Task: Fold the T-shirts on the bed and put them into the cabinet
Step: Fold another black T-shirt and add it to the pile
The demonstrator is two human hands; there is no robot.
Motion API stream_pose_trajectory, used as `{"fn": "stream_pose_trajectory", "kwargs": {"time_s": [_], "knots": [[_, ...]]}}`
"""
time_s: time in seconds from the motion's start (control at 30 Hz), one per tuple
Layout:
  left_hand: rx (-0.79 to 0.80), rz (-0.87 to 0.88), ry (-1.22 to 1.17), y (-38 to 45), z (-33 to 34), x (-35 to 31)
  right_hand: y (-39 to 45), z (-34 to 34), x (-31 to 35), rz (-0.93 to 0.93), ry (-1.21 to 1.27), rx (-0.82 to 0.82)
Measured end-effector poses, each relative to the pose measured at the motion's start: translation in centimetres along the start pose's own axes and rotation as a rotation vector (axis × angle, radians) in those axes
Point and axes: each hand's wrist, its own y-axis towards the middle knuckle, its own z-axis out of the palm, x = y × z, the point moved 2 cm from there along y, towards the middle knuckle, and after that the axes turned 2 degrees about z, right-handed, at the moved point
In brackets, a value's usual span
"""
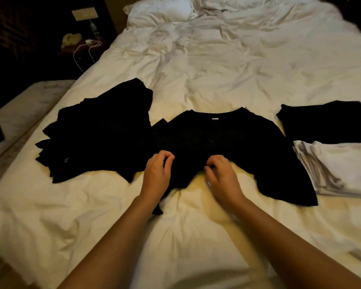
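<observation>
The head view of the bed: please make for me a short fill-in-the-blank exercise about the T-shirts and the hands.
1. The black T-shirt spread in the middle lies with its collar pointing ____ from the person.
2. The left hand and the right hand both grip its ____ edge.
3. The folded black shirts lie on the person's ____ side.
4. The folded shirts nearer than those are ____ in colour.

Missing words: away; lower; right; white
</observation>
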Motion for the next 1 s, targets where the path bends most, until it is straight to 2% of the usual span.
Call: {"fn": "stream_pose_trajectory", "kwargs": {"time_s": [0.1, 0.2, 0.3, 0.43, 0.5, 0.6, 0.63, 0.7, 0.8, 0.9, 1.0], "knots": [[0.109, -0.018, -0.092, -0.4, -0.5, -1.5, -1.2, -2.1, 1.3, 0.143, 0.339, -0.064], [0.188, 0.020, -0.138, -0.9, -0.7, -3.6, -2.0, -4.6, 3.2, 0.151, 0.416, -0.128], [0.260, 0.029, -0.196, -1.4, -1.3, -5.5, -2.4, -7.5, 4.7, 0.189, 0.374, -0.097], [0.395, -0.040, -0.277, -2.6, -1.8, -6.5, -2.7, -11.1, 5.2, 0.250, 0.278, 0.155], [0.479, -0.021, -0.204, -4.0, -1.4, -6.4, -3.8, -11.6, 5.0, 0.254, 0.200, 0.255], [0.569, 0.028, 0.057, -7.0, 0.0, -5.4, -7.2, -10.4, 3.8, 0.221, 0.048, 0.299], [0.557, 0.043, 0.108, -8.2, 0.5, -5.1, -8.7, -9.8, 3.2, 0.217, 0.001, 0.269], [0.454, 0.100, 0.132, -10.4, 1.2, -4.2, -11.3, -8.5, 2.0, 0.148, -0.128, 0.110], [0.208, 0.199, 0.167, -13.2, 1.2, -2.5, -14.5, -5.9, 1.9, -0.127, -0.300, -0.075], [0.030, 0.171, 0.097, -15.2, -0.5, -0.7, -16.4, -3.1, 3.2, -0.316, -0.395, -0.022], [0.025, 0.131, 0.053, -16.7, -2.2, 0.5, -17.1, -1.3, 4.1, -0.268, -0.508, 0.149]]}}
